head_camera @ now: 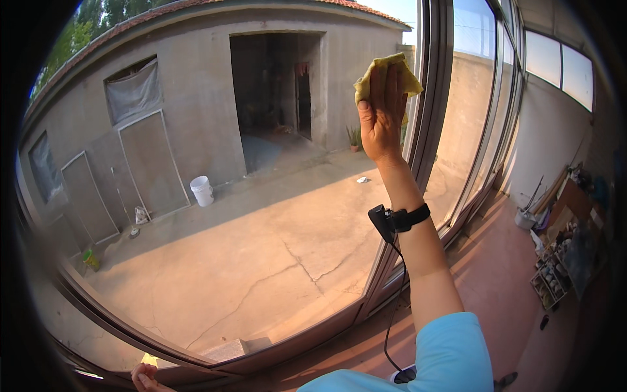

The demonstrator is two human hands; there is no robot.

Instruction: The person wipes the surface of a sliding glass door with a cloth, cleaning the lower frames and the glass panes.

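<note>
My right hand (383,130) is raised at the upper right, fingers pointing up. It holds a yellow cloth (413,84) flat against the large glass pane (303,220), close to the dark vertical window frame (433,88). A black strap with a small device (392,218) circles my right forearm, and a cable hangs from it. Low at the left, my left hand (145,378) shows only in part beside the bottom frame rail (161,347), its fingers curled. A small yellow patch (151,359) appears just above those fingers; whether the hand holds it, I cannot tell.
Beyond the glass lie a cracked concrete yard, a white bucket (202,191) and a building with a dark doorway (267,88). Indoors at the right, a rack of shoes (549,280) and stacked clutter (568,206) line the wall above a reddish floor (499,274).
</note>
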